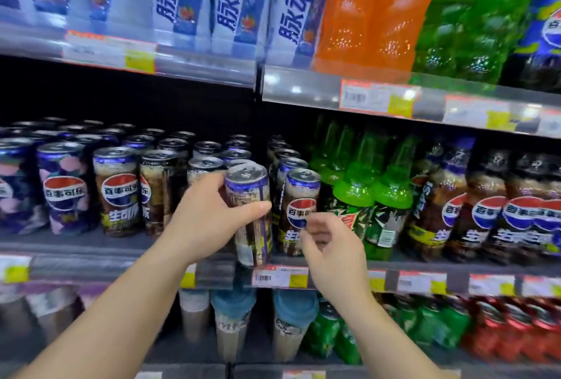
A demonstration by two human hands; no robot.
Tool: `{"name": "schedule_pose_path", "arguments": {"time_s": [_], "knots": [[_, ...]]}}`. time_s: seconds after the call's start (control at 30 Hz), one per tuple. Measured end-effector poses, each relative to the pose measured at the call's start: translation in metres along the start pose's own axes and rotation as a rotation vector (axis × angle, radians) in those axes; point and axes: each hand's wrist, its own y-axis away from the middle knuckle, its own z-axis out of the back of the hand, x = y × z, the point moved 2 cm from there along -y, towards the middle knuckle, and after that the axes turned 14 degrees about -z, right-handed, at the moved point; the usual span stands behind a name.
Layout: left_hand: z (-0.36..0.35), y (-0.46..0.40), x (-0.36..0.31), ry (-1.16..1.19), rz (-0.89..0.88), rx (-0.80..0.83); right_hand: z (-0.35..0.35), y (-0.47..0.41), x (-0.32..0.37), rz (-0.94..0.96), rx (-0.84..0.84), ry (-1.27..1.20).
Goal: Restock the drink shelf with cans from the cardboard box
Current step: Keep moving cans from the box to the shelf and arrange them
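A tall dark cola can (249, 214) with a blue top band is held upright, slightly tilted, at the front edge of the middle shelf (121, 260), among rows of matching cans (118, 190).

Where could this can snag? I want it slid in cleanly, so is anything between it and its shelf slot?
Nothing visible blocks it. The left hand holds the can tilted at the shelf edge, in the gap between two can rows. The neighbouring can stands close on its right, where the right hand hovers.
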Motion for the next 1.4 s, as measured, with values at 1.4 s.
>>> {"name": "schedule_pose_path", "arguments": {"time_s": [1.4], "knots": [[0.018,-0.059,0.045,-1.013,-0.517,0.245,-0.061,0.028,0.012,0.176,-0.003,0.636]]}}
